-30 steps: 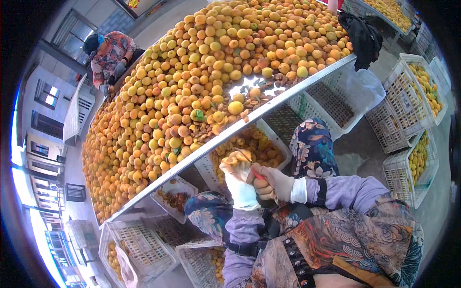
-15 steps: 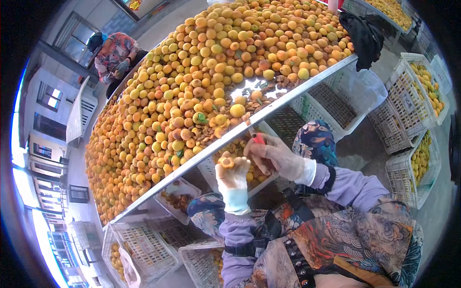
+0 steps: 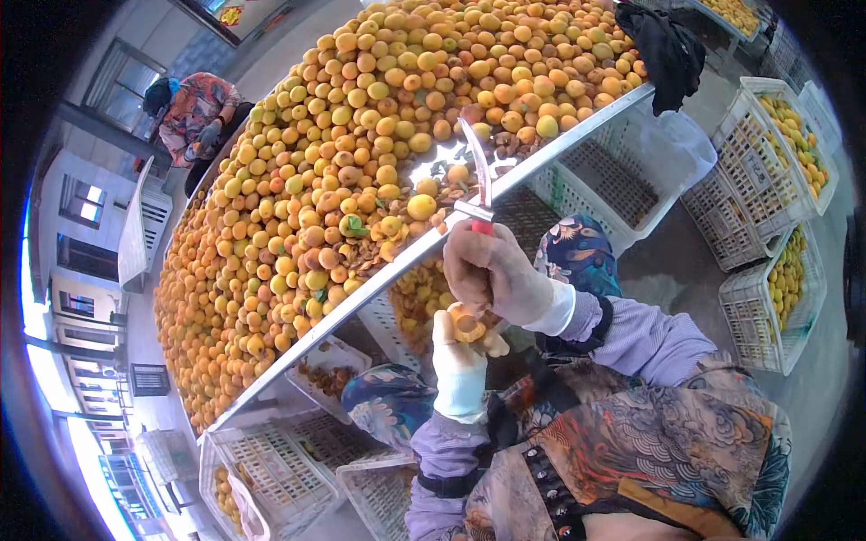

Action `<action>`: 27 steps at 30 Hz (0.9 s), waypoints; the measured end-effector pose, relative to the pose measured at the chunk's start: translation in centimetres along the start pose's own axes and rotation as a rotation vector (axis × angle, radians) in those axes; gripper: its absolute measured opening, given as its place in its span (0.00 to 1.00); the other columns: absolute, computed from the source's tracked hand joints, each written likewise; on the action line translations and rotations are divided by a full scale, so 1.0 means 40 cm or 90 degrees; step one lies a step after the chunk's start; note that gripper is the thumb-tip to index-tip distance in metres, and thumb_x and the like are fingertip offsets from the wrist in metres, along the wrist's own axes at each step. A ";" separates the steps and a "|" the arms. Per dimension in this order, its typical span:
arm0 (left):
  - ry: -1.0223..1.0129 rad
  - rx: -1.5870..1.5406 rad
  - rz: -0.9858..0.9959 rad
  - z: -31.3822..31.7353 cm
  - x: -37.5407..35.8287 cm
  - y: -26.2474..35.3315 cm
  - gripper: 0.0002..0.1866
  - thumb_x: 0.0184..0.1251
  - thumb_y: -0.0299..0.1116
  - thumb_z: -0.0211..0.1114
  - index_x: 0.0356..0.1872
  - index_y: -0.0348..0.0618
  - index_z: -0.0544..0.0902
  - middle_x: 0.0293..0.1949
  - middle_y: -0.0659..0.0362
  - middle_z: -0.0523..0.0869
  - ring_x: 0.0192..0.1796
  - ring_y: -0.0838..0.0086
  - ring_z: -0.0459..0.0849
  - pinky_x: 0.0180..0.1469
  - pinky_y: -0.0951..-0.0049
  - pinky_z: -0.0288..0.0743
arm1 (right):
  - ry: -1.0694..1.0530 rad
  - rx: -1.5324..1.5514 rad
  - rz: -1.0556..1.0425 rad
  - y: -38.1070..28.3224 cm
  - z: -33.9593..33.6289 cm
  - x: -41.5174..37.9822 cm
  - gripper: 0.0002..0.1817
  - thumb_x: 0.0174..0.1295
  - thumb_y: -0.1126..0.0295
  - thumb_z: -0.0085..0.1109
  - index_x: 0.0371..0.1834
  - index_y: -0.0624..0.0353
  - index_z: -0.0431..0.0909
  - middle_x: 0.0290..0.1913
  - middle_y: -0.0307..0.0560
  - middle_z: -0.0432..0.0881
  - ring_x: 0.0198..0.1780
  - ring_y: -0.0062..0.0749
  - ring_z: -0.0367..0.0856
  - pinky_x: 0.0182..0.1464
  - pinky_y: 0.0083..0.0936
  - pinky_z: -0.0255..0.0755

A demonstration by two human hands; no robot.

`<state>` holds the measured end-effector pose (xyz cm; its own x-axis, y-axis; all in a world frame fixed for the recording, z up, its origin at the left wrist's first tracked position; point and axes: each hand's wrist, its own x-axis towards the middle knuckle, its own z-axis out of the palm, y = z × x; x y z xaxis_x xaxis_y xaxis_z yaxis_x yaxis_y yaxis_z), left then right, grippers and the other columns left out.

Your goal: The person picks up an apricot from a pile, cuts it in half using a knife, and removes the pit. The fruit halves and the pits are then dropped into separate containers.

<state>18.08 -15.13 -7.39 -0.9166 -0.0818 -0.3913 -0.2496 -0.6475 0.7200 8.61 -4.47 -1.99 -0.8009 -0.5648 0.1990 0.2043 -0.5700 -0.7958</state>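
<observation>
My right hand (image 3: 507, 275), gloved, is wrapped round the red handle of a curved knife (image 3: 481, 171). The blade points up and away, over the metal rim of the sorting table. Just below it, my left hand (image 3: 458, 350), also gloved, holds a cut apricot (image 3: 466, 325) in its fingers, with the open side facing up. The two hands are close together in front of the table edge. Behind them, partly hidden, a crate holds orange apricot pieces (image 3: 417, 305).
A large heap of apricots (image 3: 316, 180) covers the table, bounded by a metal rim (image 3: 361, 304). White plastic crates (image 3: 271, 464) stand below left, and stacked crates of apricots (image 3: 753, 180) stand right. A black cloth (image 3: 663, 54) hangs at the table corner. Another person (image 3: 198, 117) sits far left.
The knife has swung up, so its blade now stands upright above the rim. My right hand has turned and come closer to my left, which has moved slightly right with the apricot.
</observation>
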 end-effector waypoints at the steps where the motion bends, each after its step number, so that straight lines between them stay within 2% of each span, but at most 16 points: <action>1: 0.001 0.000 -0.001 0.001 0.000 -0.003 0.26 0.71 0.58 0.40 0.41 0.44 0.72 0.22 0.58 0.70 0.22 0.69 0.67 0.27 0.69 0.64 | 0.001 0.001 0.001 -0.001 0.002 -0.001 0.19 0.69 0.57 0.43 0.23 0.57 0.67 0.16 0.34 0.64 0.15 0.16 0.60 0.16 0.15 0.53; 4: -0.007 -0.050 0.003 0.007 0.000 -0.011 0.24 0.74 0.54 0.41 0.45 0.41 0.71 0.26 0.58 0.73 0.23 0.72 0.71 0.28 0.72 0.68 | 0.041 -0.009 0.005 0.001 0.006 -0.001 0.18 0.67 0.58 0.48 0.24 0.57 0.69 0.16 0.35 0.67 0.15 0.16 0.61 0.16 0.16 0.53; 6: 0.020 0.003 0.039 0.018 0.000 -0.017 0.23 0.74 0.54 0.42 0.44 0.41 0.71 0.26 0.59 0.73 0.23 0.75 0.71 0.27 0.75 0.67 | 0.078 0.044 0.045 0.012 0.004 0.000 0.14 0.64 0.62 0.56 0.25 0.58 0.71 0.18 0.36 0.70 0.13 0.16 0.62 0.14 0.14 0.53; 7: 0.016 0.091 0.082 0.015 0.004 -0.030 0.23 0.74 0.54 0.42 0.40 0.41 0.71 0.24 0.60 0.72 0.20 0.77 0.69 0.24 0.77 0.66 | 0.078 0.044 0.045 0.018 0.001 -0.001 0.14 0.64 0.62 0.56 0.25 0.58 0.71 0.18 0.36 0.70 0.13 0.16 0.62 0.14 0.14 0.53; 9: 0.036 0.073 0.055 0.004 0.013 -0.040 0.23 0.74 0.53 0.41 0.38 0.41 0.72 0.22 0.61 0.71 0.18 0.77 0.68 0.22 0.77 0.66 | 0.073 0.044 0.064 0.032 -0.006 -0.003 0.14 0.64 0.63 0.56 0.24 0.58 0.71 0.19 0.37 0.72 0.14 0.16 0.63 0.14 0.14 0.53; 11: 0.057 0.055 0.027 0.002 0.018 -0.045 0.24 0.74 0.53 0.41 0.35 0.41 0.72 0.20 0.61 0.70 0.16 0.78 0.67 0.21 0.77 0.65 | 0.082 0.026 0.072 0.047 -0.010 -0.003 0.14 0.65 0.62 0.55 0.24 0.58 0.71 0.17 0.36 0.70 0.13 0.16 0.61 0.14 0.15 0.53; 13: 0.082 0.145 0.061 0.008 0.024 -0.048 0.22 0.74 0.54 0.41 0.36 0.44 0.69 0.13 0.64 0.63 0.12 0.77 0.60 0.19 0.74 0.64 | 0.090 0.006 0.078 0.066 -0.024 0.003 0.15 0.65 0.62 0.54 0.23 0.57 0.70 0.15 0.36 0.68 0.12 0.17 0.60 0.14 0.16 0.53; 15: 0.062 0.177 0.077 0.003 0.023 -0.048 0.22 0.74 0.53 0.40 0.34 0.44 0.70 0.12 0.65 0.62 0.11 0.78 0.59 0.19 0.74 0.64 | 0.085 0.199 0.119 0.092 -0.052 0.011 0.22 0.69 0.58 0.46 0.15 0.49 0.61 0.12 0.30 0.58 0.11 0.16 0.54 0.15 0.17 0.46; 16: 0.044 0.209 0.093 0.000 0.022 -0.049 0.22 0.74 0.53 0.39 0.32 0.44 0.70 0.11 0.66 0.61 0.11 0.79 0.59 0.18 0.74 0.64 | 0.086 0.199 0.120 0.095 -0.058 0.014 0.22 0.69 0.58 0.46 0.15 0.49 0.61 0.12 0.30 0.58 0.11 0.16 0.54 0.15 0.17 0.46; 18: 0.054 0.242 0.105 0.009 0.023 -0.044 0.22 0.74 0.52 0.39 0.30 0.45 0.70 0.10 0.67 0.60 0.11 0.79 0.58 0.18 0.75 0.64 | 0.114 0.342 0.168 0.099 -0.071 0.021 0.22 0.70 0.56 0.43 0.15 0.45 0.57 0.12 0.27 0.50 0.10 0.16 0.47 0.14 0.17 0.44; 23: 0.062 0.253 0.109 0.000 0.035 -0.061 0.23 0.75 0.51 0.38 0.26 0.46 0.69 0.09 0.67 0.58 0.10 0.80 0.57 0.19 0.76 0.65 | 0.136 0.394 0.181 0.144 -0.099 0.022 0.20 0.69 0.56 0.44 0.17 0.44 0.59 0.12 0.25 0.50 0.10 0.14 0.45 0.14 0.16 0.43; 25: 0.072 0.200 0.083 0.001 0.037 -0.065 0.24 0.75 0.52 0.38 0.26 0.45 0.70 0.09 0.68 0.58 0.10 0.80 0.56 0.19 0.75 0.66 | 0.272 0.392 0.220 0.132 -0.082 0.031 0.24 0.67 0.56 0.47 0.11 0.45 0.59 0.08 0.26 0.51 0.06 0.17 0.49 0.10 0.18 0.45; 26: 0.072 0.200 0.081 -0.001 0.038 -0.068 0.24 0.75 0.52 0.38 0.26 0.45 0.70 0.09 0.68 0.58 0.10 0.80 0.56 0.19 0.75 0.66 | 0.274 0.393 0.220 0.125 -0.079 0.025 0.24 0.67 0.56 0.47 0.11 0.45 0.59 0.08 0.26 0.51 0.06 0.17 0.49 0.10 0.18 0.45; 27: 0.073 0.132 0.046 -0.002 0.041 -0.070 0.24 0.75 0.52 0.38 0.27 0.45 0.70 0.09 0.68 0.58 0.10 0.80 0.57 0.19 0.75 0.66 | 0.199 0.293 0.205 0.119 -0.079 0.019 0.23 0.67 0.56 0.48 0.13 0.47 0.61 0.08 0.28 0.54 0.07 0.18 0.53 0.10 0.18 0.47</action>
<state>17.30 -13.49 -10.10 -0.8963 -0.2153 -0.3877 -0.2536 -0.4683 0.8464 7.21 -5.71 -7.42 -0.7714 -0.5891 -0.2408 0.6268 -0.6381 -0.4471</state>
